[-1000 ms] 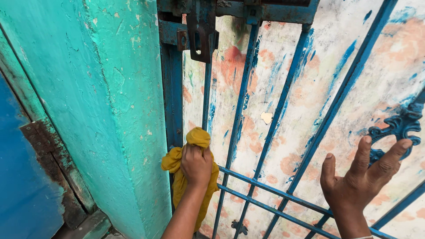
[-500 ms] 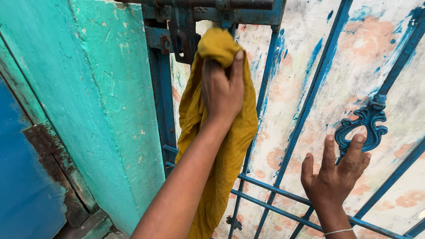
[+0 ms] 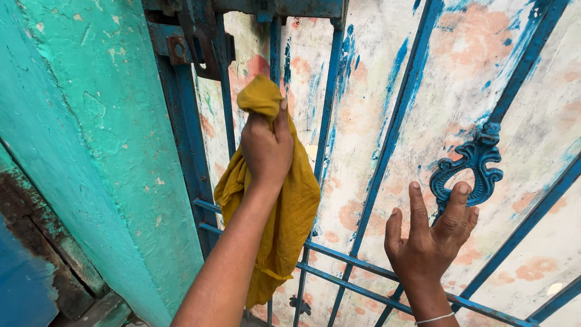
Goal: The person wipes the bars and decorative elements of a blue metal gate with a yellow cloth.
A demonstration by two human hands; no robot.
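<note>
1. Clenched in the left hand [image 3: 266, 148], a mustard-yellow cloth [image 3: 284, 212] is bunched at the fist and pressed against the upright bars near the latch side of the gate; its loose tail hangs toward 6 o'clock past the forearm. The right hand [image 3: 426, 242] grasps nothing: palm open, fingers spread, resting on or just off the gate at about 3 o'clock from the cloth; contact is hard to confirm.
2. Largest in view is the blue barred gate [image 3: 393, 127], backed by a pale, paint-stained panel. At 9 o'clock stands the turquoise wall [image 3: 91, 133].
3. Smaller: the rusty latch plate [image 3: 200, 42] at 12 o'clock of the cloth, and the ornate blue scroll [image 3: 469, 169] just above the right fingertips.
4. By the look of it, wiping of the bars is in hand, in the stretch beneath the latch.
5. A further stroke would call for firm pressure along one bar, keeping the hanging tail from snagging on the crossbars [image 3: 339, 257].
</note>
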